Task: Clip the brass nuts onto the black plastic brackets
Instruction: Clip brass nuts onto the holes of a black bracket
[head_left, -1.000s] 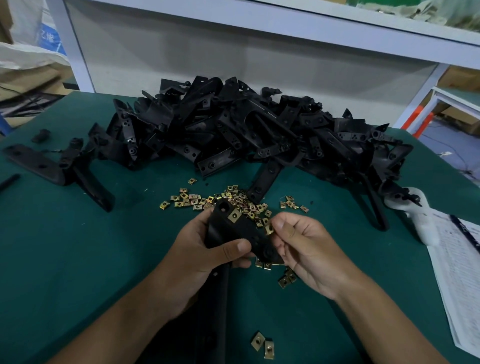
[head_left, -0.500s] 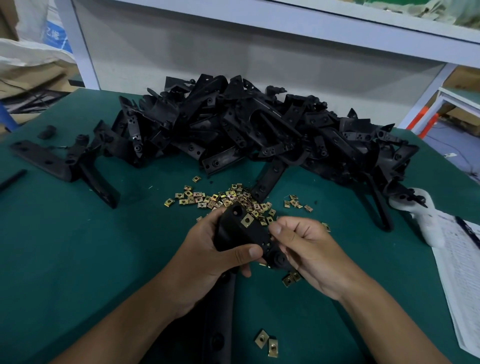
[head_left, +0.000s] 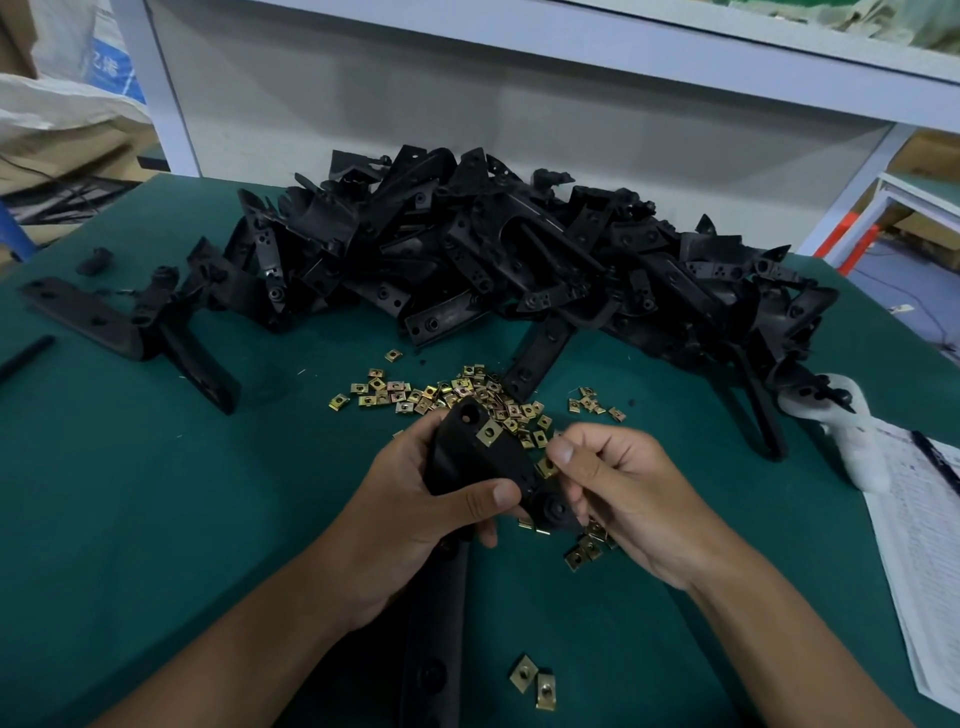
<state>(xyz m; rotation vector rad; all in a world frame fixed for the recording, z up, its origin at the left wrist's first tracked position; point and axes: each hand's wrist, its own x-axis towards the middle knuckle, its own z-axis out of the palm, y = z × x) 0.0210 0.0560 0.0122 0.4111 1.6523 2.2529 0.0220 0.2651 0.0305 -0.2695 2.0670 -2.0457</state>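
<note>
I see left hand (head_left: 415, 499) gripping bracket (head_left: 467, 457) near centre, one nut (head_left: 489, 431) already clipped on. Right hand (head_left: 618, 488) pinches second nut (head_left: 546, 466) at bracket's right edge. Loose nuts (head_left: 441, 392) just beyond.

Both bare forearms reach in from the bottom edge and converge toward the middle of the view. The left hand (head_left: 415, 504) is turned palm inward, fingers wrapped behind a black plastic bracket (head_left: 478, 457), the thumb laid across its front face with the nail facing up. The right hand (head_left: 623, 488) sits just beside it, knuckles raised and fingers curled inward; its thumb and forefinger pinch a brass nut (head_left: 546, 466) at the bracket's right edge. The remaining right fingers tuck under toward the palm. The two wrists are well apart, while the fingertips of both hands nearly meet at the bracket
</note>
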